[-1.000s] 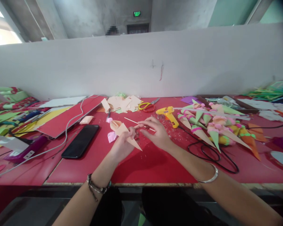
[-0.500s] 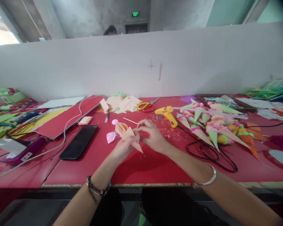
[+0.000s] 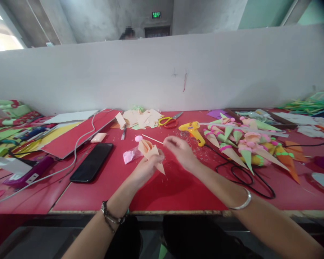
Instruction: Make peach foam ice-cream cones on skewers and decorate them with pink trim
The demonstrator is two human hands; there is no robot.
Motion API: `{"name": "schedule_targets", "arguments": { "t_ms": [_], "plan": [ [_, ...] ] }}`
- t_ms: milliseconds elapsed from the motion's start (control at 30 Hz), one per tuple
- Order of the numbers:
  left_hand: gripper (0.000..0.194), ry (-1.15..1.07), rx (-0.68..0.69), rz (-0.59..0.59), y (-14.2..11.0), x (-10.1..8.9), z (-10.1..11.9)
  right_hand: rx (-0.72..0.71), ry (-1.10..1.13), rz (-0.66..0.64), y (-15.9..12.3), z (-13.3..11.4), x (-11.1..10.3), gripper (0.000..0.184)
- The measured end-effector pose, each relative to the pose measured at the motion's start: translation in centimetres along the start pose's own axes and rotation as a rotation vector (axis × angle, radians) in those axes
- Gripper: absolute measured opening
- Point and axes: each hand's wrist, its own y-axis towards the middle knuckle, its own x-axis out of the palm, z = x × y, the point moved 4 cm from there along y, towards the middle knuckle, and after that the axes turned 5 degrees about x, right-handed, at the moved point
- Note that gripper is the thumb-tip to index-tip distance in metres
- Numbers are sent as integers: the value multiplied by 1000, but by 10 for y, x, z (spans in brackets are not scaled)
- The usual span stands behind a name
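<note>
My left hand is closed around a peach-coloured cone of felt or paper, its open mouth tilted up and its point down to the right. To its right, my right hand pinches the end of a thin pale stick, which points left above the cone's mouth. Just past the cone's rim is a pink pompom; whether it touches the cone I cannot tell. A small clear bag with pink contents lies on the red table left of the cone.
A yellow glue gun with a black cord lies right of centre, beside a heap of decorated cones. Scissors and peach cut pieces are at the back. A black phone and purple power strip occupy the left.
My right hand has drawn slightly away to the right from my left hand, stick still pinched. The left hand and cone have shifted a little right, and the view has moved slightly.
</note>
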Motion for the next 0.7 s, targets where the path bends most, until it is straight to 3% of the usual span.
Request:
{"name": "schedule_targets", "arguments": {
  "t_ms": [67,133,333,500,700],
  "plan": [
    [14,10,-43,-12,-1,0,-2,88,257,167,7,8,-15,8],
    [19,30,-85,-16,-1,-1,-4,171,385,199,12,14,-23,11],
    [31,91,-140,91,2,-11,-12,214,415,75,8,16,-15,9],
    [25,44,-225,199,-1,-14,-18,252,441,14,6,18,-8,17],
    [25,106,-213,108,-2,-11,-17,277,419,26,6,18,-10,13]
  ]
}}
